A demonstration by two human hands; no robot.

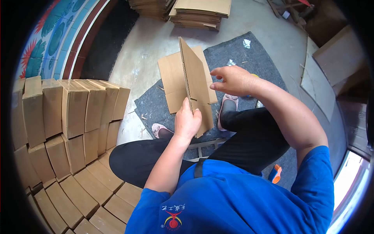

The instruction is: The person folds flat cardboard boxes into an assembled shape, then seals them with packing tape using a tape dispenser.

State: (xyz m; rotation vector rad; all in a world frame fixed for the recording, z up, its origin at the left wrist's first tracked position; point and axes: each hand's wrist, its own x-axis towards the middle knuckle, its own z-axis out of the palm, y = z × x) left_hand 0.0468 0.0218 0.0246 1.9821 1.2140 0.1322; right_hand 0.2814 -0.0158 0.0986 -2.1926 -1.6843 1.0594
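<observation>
My left hand (187, 120) is closed around the lower edge of a flattened cardboard box (198, 78), which stands on edge, tilted, in front of my knees. Slots show along the side of this brown sheet. To its right, my right hand (232, 80) hovers with thumb and fingers apart and nothing between them. Behind the held box, another piece of cardboard (171, 74) lies over the dark grey mat (249, 58), partly hidden.
Rows of closed cartons (74, 109) are stacked at the left. Flat cardboard (200, 11) is piled at the back. An orange and blue tool (276, 174) lies by my right hip. Scraps (246, 43) dot the mat, and large boards (317, 78) lean at the right.
</observation>
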